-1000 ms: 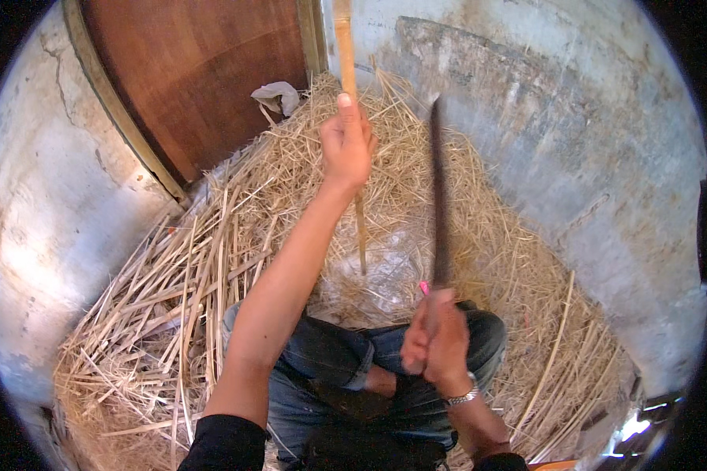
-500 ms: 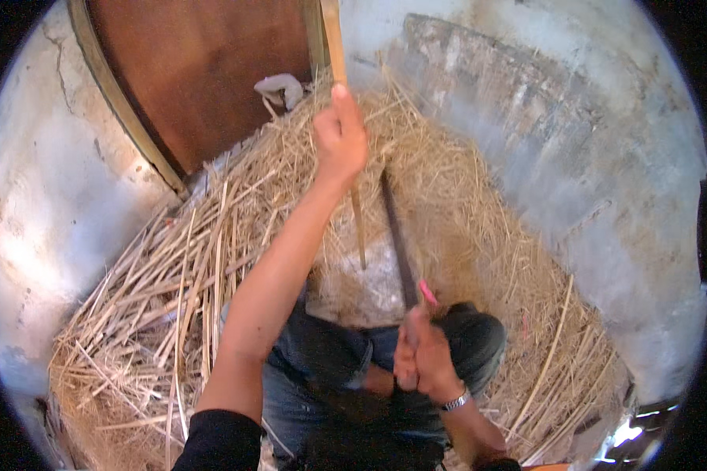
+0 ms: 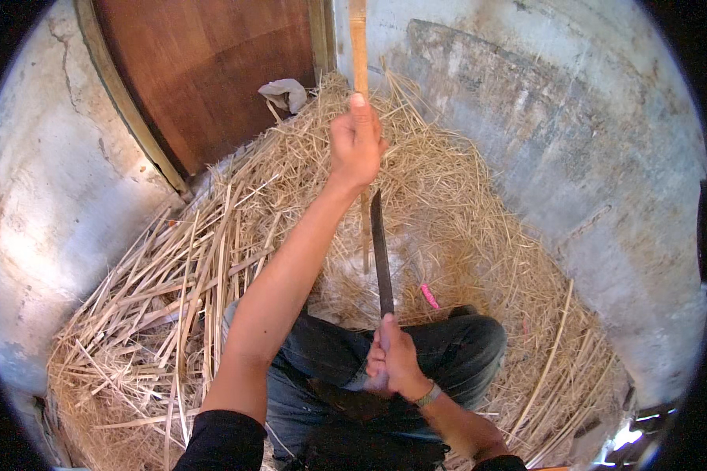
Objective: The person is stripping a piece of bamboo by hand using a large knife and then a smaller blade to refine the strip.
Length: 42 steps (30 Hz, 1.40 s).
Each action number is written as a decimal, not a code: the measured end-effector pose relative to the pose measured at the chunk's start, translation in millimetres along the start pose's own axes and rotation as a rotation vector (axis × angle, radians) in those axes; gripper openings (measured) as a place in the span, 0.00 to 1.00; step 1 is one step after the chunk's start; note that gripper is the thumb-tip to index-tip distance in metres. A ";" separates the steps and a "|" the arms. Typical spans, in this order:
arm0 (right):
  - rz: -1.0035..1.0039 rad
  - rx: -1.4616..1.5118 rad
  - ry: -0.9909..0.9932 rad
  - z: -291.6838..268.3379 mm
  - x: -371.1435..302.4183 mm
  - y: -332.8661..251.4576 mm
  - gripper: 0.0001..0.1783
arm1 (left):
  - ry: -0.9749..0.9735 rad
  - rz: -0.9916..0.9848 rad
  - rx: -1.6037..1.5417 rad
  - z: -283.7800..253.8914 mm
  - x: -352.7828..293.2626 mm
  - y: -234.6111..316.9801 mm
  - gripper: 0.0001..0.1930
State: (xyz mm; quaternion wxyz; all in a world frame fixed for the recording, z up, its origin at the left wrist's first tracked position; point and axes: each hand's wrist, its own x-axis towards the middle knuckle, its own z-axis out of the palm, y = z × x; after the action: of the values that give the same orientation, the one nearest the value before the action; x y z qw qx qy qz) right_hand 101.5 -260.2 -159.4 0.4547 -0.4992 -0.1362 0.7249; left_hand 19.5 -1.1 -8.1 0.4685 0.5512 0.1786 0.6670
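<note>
My left hand (image 3: 356, 143) is closed around a long, flat bamboo strip (image 3: 359, 49), thumb laid along it. The strip rises past the top edge of the view, and its lower end shows below the fist. In my lap, my right hand (image 3: 397, 357) grips the handle of a machete (image 3: 380, 255). Its dark, narrow blade points up and away from me, the tip just below my left fist and close beside the strip's lower end. Whether blade and strip touch, I cannot tell. A metal watch (image 3: 427, 394) circles my right wrist.
Fine shavings (image 3: 463, 212) cover the floor around my crossed legs (image 3: 440, 345). Split bamboo strips (image 3: 153, 294) are heaped at the left. A pink object (image 3: 429, 296) lies before my right knee. Beyond stand a brown door (image 3: 212, 71), a pale crumpled bag (image 3: 285, 94) and a worn wall (image 3: 542, 133).
My left hand has shifted slightly right and down with the bamboo strip, which now stands more upright. My right hand has drawn the machete left and back toward me.
</note>
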 end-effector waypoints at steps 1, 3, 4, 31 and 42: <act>0.031 -0.008 0.014 4.6 1.7 -7.3 0.28 | 0.005 0.001 0.003 -2.9 -0.2 1.2 0.30; -0.056 -0.015 0.023 16.4 -6.8 -43.2 0.28 | 0.014 0.004 0.015 -8.8 0.5 4.2 0.30; -0.182 -0.029 0.010 22.8 -16.6 -62.9 0.28 | 0.018 0.002 0.016 -7.0 0.8 3.5 0.30; -0.148 -0.254 -0.054 -6.7 -10.8 3.8 0.22 | 0.052 -0.045 0.015 -10.3 1.9 4.1 0.30; -0.928 -0.352 -0.078 8.3 -40.4 -34.8 0.26 | -0.039 -0.032 -0.013 -13.1 -3.6 11.7 0.30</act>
State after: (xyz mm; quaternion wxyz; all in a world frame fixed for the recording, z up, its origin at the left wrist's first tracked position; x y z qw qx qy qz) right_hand 116.2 -271.1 -108.6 0.6326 -0.4277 -0.4813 0.4304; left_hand 2.5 -6.3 -5.6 0.4860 0.5580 0.1742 0.6496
